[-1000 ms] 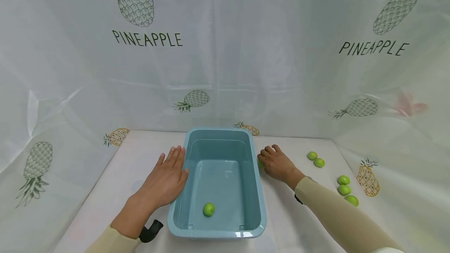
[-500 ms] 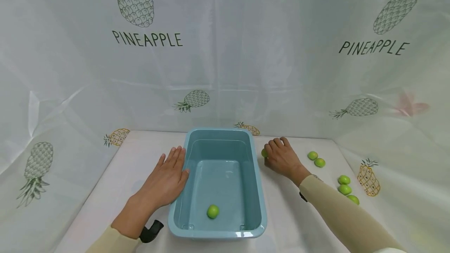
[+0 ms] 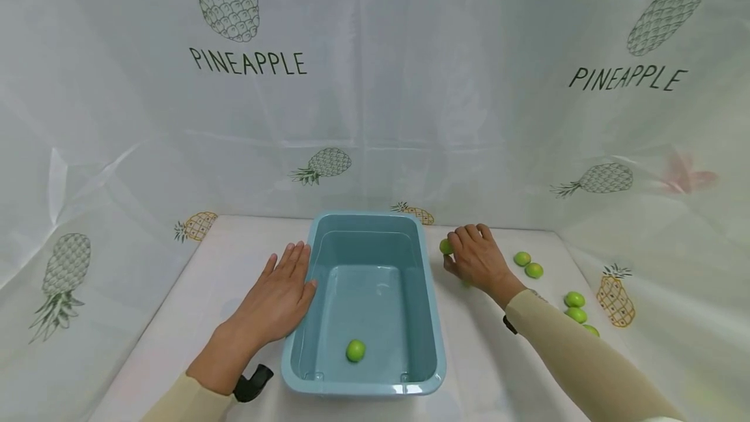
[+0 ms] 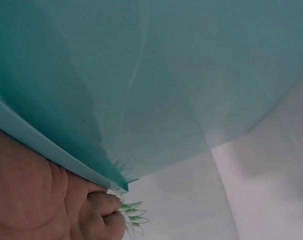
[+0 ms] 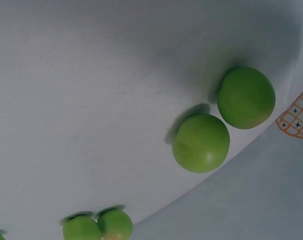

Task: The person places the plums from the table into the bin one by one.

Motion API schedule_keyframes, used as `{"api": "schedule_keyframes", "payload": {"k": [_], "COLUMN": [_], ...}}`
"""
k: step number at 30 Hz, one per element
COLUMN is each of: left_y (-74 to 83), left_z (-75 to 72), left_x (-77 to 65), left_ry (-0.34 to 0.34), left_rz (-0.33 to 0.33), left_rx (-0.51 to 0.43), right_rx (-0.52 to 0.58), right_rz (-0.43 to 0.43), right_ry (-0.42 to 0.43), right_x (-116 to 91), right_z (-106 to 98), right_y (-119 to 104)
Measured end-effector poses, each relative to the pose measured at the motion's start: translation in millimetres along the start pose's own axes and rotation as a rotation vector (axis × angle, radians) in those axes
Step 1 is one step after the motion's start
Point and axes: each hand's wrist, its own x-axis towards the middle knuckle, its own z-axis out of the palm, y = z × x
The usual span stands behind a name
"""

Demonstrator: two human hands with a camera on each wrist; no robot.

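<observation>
A light-blue plastic tub (image 3: 366, 388) stands in the middle of the table, with one small round green fruit (image 3: 355, 350) on its floor near the front. My left hand (image 3: 275, 298) lies along the tub's left rim, fingers straight; the left wrist view shows the palm (image 4: 31, 195) against the tub wall (image 4: 156, 90). To the right of the tub, my right hand (image 3: 480, 259) holds a green fruit (image 3: 446, 246) between thumb and curled fingers. A sliver of green (image 3: 466, 284) shows beneath that hand. The right wrist view does not show the fingers.
Two green fruits (image 3: 534, 270) lie close together right of my right hand. Several more (image 3: 575, 315) sit near the table's right edge, partly behind the sleeve (image 3: 586, 357). A pineapple-print sheet (image 3: 422, 83) rises behind the table (image 3: 258, 230).
My right hand has moved right and slightly away from the tub, the green fruit moving with it. The fruit in the tub has rolled slightly right. My left hand has stayed put.
</observation>
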Motion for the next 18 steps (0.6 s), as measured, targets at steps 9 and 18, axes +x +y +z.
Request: {"api": "schedule_keyframes", "payload": {"k": [9, 18], "left_y": [1.0, 0.9], "left_z": [0.1, -0.1], "left_x": [1.3, 1.2], "left_ry": [-0.009, -0.009], "left_rz": [-0.004, -0.006], "left_rx": [0.006, 0.022], "right_rx": [-0.012, 0.015], "right_rz": [0.018, 0.037], "right_ry": [0.094, 0.191], "right_x": [13, 31], "right_z": [-16, -35], "right_y": [1, -2]}}
